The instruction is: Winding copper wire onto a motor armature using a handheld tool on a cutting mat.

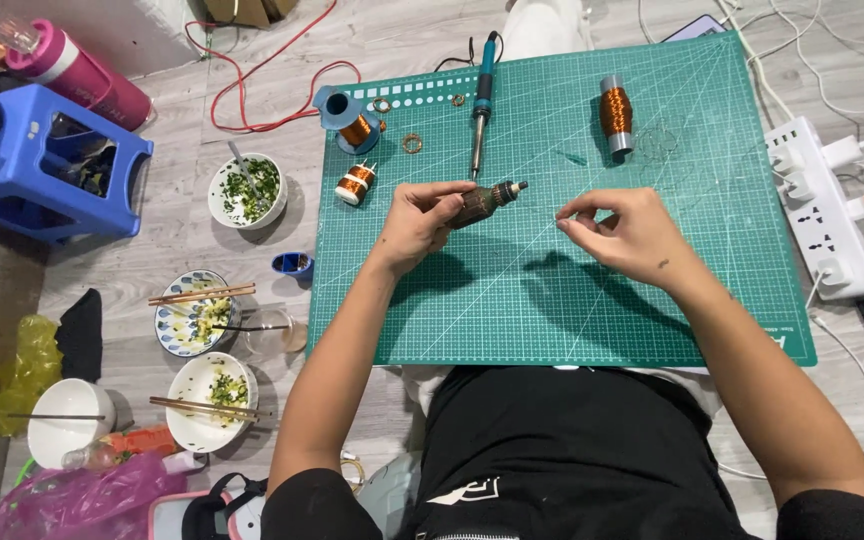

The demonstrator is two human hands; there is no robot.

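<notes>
Soldering iron (480,100) lies on mat (552,300), behind hands (422,225).

The cutting mat (552,300) looks like matt green rubbery plastic. Copper wire on the grey spool (615,115) is glossy, and the bowls (207,385) look like shiny glazed ceramic.

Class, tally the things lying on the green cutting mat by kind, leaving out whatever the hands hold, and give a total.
Copper wire spools: 3
Soldering iron: 1
Small brass rings: 3
Total: 7
</notes>
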